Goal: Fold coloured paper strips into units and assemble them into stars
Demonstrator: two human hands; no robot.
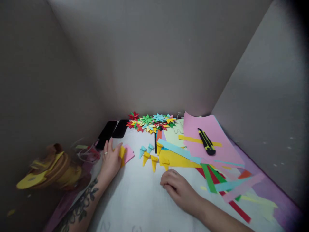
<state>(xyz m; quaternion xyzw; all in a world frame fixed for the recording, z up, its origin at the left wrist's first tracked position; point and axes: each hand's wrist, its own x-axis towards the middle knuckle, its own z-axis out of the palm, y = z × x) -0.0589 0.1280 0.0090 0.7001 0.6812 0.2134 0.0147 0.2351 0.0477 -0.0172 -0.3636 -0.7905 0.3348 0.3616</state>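
Observation:
My left hand (111,159) lies at the left of the white paper sheet, fingers apart, its thumb side touching small yellow paper pieces (122,155). Pink paper pieces (129,154) lie right beside them. Loosely curled, my right hand (176,187) rests on the sheet with nothing visible in it. Just beyond it are folded yellow paper pieces (154,162), with folded light blue pieces (142,150) to their left. The underside of each hand is hidden.
Many-coloured folded paper stars (147,120) are heaped by the wall. A black-and-yellow utility knife (206,141) lies on pink paper (217,129). Coloured strips (214,177) spread at right. Two black phones (120,129) lie back left; a brown-yellow item (53,170) stands far left, blurred.

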